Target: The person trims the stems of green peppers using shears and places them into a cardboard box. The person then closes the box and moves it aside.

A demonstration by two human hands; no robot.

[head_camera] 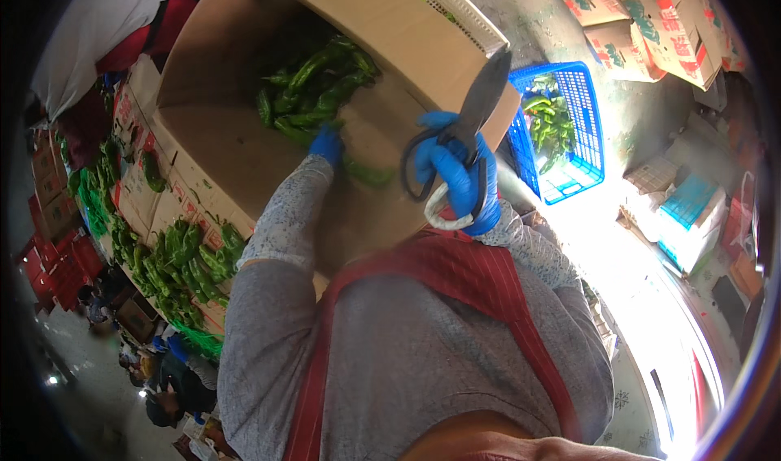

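Note:
My left hand [327,144], in a blue glove, reaches into a large cardboard box [204,101] and meets the near end of a pile of long green peppers [317,82]. Its fingertips are hidden against the peppers, so I cannot tell whether it grips one. My right hand [460,174], also gloved in blue, holds a pair of scissors [485,95] over the box's right side. The dark blades point up and away from me. White wrapping covers part of one handle loop. A single green pepper [370,174] lies nearer me on the box's bottom.
Many green peppers [177,259] lie on the cardboard-covered surface [143,198] at left, with green netting [198,339] by its edge. A blue plastic basket [589,125] holding peppers stands at right. Printed cartons [659,27] are stacked beyond. Other people [165,381] are at lower left.

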